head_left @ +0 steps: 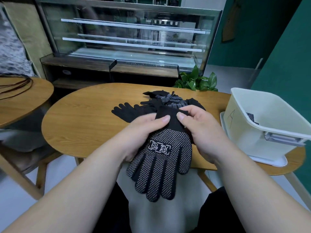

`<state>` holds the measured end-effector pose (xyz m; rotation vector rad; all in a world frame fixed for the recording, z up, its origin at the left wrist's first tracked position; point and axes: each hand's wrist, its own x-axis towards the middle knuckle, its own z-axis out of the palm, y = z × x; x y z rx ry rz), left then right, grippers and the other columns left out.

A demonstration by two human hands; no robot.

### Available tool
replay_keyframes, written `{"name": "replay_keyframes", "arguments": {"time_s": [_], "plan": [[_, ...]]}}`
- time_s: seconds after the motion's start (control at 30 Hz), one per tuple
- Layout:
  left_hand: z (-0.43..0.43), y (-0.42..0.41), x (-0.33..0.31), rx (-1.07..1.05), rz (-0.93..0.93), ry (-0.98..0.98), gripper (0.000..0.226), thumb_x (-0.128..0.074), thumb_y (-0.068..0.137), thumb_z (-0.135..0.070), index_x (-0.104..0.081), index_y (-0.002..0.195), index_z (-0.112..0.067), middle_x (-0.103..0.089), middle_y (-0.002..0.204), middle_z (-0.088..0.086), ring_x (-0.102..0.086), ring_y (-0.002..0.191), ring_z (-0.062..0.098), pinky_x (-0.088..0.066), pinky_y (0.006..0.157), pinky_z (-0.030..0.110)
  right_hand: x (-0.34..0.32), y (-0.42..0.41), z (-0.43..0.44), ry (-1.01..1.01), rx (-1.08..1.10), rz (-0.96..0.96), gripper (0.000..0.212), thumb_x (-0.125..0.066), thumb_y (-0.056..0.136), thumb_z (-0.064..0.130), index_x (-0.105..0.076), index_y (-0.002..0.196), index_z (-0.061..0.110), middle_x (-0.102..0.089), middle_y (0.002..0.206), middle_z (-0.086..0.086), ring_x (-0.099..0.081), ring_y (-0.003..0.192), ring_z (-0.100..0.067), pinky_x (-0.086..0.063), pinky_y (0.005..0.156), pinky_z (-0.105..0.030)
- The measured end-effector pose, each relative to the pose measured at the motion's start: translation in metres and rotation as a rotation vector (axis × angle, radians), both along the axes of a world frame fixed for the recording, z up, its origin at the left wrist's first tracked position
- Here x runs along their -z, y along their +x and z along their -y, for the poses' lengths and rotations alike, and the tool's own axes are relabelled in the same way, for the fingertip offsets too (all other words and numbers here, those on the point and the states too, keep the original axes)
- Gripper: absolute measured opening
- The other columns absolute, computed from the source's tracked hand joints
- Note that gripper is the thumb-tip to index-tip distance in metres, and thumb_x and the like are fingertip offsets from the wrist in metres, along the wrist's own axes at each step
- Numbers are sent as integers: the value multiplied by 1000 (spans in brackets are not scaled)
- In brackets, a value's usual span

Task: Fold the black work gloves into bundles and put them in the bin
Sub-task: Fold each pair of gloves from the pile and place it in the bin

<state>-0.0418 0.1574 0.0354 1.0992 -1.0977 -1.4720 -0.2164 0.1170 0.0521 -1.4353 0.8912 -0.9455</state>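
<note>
Left hand (143,132) and right hand (202,130) both pinch glove (161,158) by cuff, its fingers hanging past table (80,121) near edge; pile (134,110) behind, bin (249,128) at right end.

Bare tabletop (75,118) left; glove pile (131,111) mid-table; bin (239,118) right, mouth seemingly unobstructed.

— Anything legible here?
— One clear mark: a hand-drawn capital "A" (231,118) on the near wall of the white plastic bin (252,132).
— And the glove?
— The dotted black work glove (159,174) has a pale boxed emblem (159,147) below its cuff. I can't read the characters inside it.
— The display case (131,39)?
— There's a small label (169,37) behind the glass, too blurred to read.
</note>
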Motion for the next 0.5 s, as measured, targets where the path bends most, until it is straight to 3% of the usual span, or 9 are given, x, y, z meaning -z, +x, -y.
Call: {"name": "replay_keyframes", "arguments": {"time_s": [0.1,0.2,0.27,0.4,0.5], "plan": [[-4,1,18,139,-201,143,34,-71,80,-27,-74,106,-6,-69,113,19,-67,98,32,-49,95,44,1,1,6,67,47,83,15,-55,101,13,-65,111,10,-76,90,-6,-71,80,-17,-54,71,-33],[-5,1,37,226,-341,107,48,-75,77,-11,-64,122,0,-62,122,26,-61,108,37,-43,101,53,2,-2,11,80,76,77,15,-55,101,13,-66,111,12,-77,94,-8,-72,83,-21,-55,75,-38],[-4,0,40,183,-263,80,39,-70,77,-2,-67,117,-4,-65,118,24,-63,105,37,-48,98,51,2,-5,15,73,104,61,15,-55,101,14,-66,111,12,-76,96,-9,-72,85,-22,-56,78,-40],[0,-2,33,36,-33,17,32,-71,79,6,-67,110,-2,-71,106,20,-69,96,34,-55,88,44,0,-12,18,47,104,-3,12,-59,98,16,-67,107,15,-75,92,-7,-70,80,-20,-52,68,-35],[3,-2,27,-14,91,-35,25,-68,84,10,-66,104,-4,-74,99,16,-71,90,29,-56,78,38,-3,-15,20,8,72,-67,12,-67,92,14,-68,104,11,-73,75,3,-68,65,-10,-52,58,-26]]}}
